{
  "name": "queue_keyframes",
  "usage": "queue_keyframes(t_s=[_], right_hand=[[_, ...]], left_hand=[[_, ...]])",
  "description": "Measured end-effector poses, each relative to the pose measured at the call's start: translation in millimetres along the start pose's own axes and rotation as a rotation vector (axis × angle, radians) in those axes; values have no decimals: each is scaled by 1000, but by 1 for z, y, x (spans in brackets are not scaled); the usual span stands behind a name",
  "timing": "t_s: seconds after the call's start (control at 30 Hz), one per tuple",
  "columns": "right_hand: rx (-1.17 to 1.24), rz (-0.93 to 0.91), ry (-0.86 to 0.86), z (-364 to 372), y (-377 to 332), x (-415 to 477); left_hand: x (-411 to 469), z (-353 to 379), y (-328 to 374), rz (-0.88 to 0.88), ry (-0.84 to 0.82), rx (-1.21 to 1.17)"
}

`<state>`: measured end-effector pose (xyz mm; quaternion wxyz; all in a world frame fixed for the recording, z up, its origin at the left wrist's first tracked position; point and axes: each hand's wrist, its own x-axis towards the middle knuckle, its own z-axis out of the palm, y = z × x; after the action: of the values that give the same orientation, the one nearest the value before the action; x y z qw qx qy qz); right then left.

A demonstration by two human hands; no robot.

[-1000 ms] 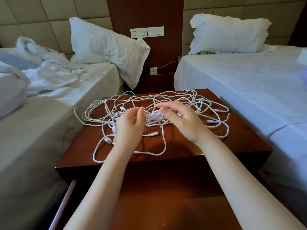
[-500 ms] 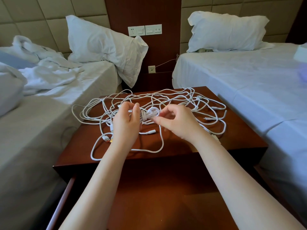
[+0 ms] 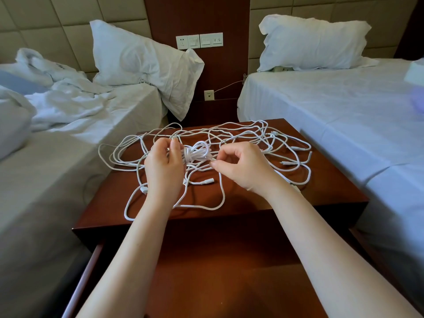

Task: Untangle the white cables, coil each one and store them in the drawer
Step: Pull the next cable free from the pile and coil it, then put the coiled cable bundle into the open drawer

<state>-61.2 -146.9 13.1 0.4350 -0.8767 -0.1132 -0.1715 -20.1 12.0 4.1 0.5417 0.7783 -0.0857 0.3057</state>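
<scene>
On the far left, a bed (image 3: 68, 157) with rumpled bedding runs alongside a dark wooden nightstand (image 3: 321, 187), and a few loops of the white cables (image 3: 229, 134) spill over the nightstand's left edge towards it. The rest of the tangle lies spread across the top, mostly loose and not yet sorted.

The left hand (image 3: 164, 166) hovers over the left-middle of the tangle, fingers curled round one side of a small coil (image 3: 197, 153) of cable. It seems to be steadying the wound turns so they do not spring open. Just to the right, the right hand (image 3: 243, 166) pinches a strand between thumb and forefinger, right beside the coil. I judge it is feeding or tucking that strand to finish the bundle (whether it is the cable's free end I cannot tell). The two hands sit close together, with only the coil between them.

Further right, several plug ends lie loose on the wood near the second bed (image 3: 332, 125).

The drawer (image 3: 218, 260) stands open on the near side, directly under the forearms, presumably so each finished coil can be dropped straight in. What shows of it between the arms holds no cable, so the task looks to be at an early stage.
</scene>
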Motion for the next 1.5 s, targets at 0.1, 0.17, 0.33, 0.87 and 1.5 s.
queue_keyframes(t_s=[0.1, 0.17, 0.33, 0.87, 1.5], right_hand=[[-24, -6, -1, -1, -1, 0], [-75, 5, -3, -1, -2, 1], [-81, -44, 28, -2, -21, 3], [-36, -5, -281, 95, -78, -77], [-179, 70, -567, 159, -60, -110]], left_hand=[[1, 0, 2, -51, -19, -22], [4, 0, 0, -121, -70, -57], [7, -10, 3, -173, -162, -62], [-58, -134, -30, -244, -266, 244], [-79, -161, -68, -287, -352, 630]])
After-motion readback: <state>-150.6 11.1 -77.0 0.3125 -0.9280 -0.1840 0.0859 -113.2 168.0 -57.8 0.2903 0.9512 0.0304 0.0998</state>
